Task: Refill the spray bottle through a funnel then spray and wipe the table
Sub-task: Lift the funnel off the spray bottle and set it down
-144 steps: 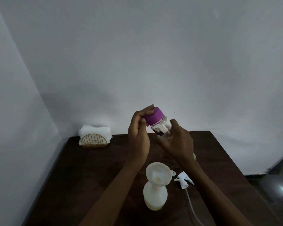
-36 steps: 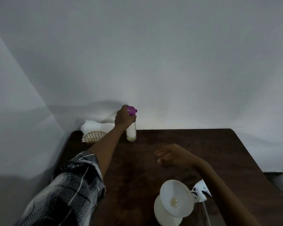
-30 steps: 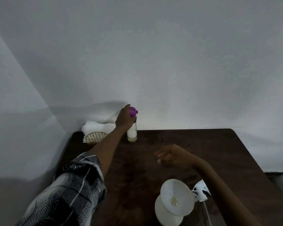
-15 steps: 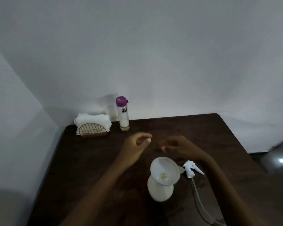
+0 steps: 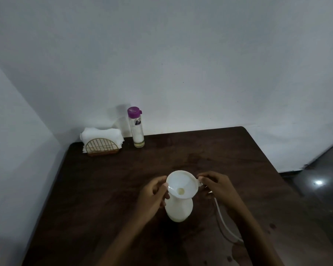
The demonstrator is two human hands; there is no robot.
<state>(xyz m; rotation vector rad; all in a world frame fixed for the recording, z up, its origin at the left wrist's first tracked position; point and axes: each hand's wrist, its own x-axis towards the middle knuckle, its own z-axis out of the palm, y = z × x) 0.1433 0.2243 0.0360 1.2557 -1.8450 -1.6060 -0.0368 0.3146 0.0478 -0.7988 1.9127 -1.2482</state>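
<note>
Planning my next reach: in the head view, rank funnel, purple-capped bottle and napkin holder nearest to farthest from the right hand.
1. Funnel, at the fingertips of the right hand.
2. Purple-capped bottle, far edge, left.
3. Napkin holder, far left corner.

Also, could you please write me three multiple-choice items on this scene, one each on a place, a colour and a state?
1. Where does the capped bottle stand? A) on the floor B) at the table's far edge, beside the napkin holder C) lying at the near edge
2. What colour is its cap? A) green B) red C) purple
3. Where is the funnel? A) seated in the white spray bottle's mouth B) flat on the table C) atop the napkin holder
Key: 1 B, it stands upright just right of the holder; 2 C, the cap is plainly purple; 3 A, it sits in the neck, left hand and right hand at its rim.
</note>
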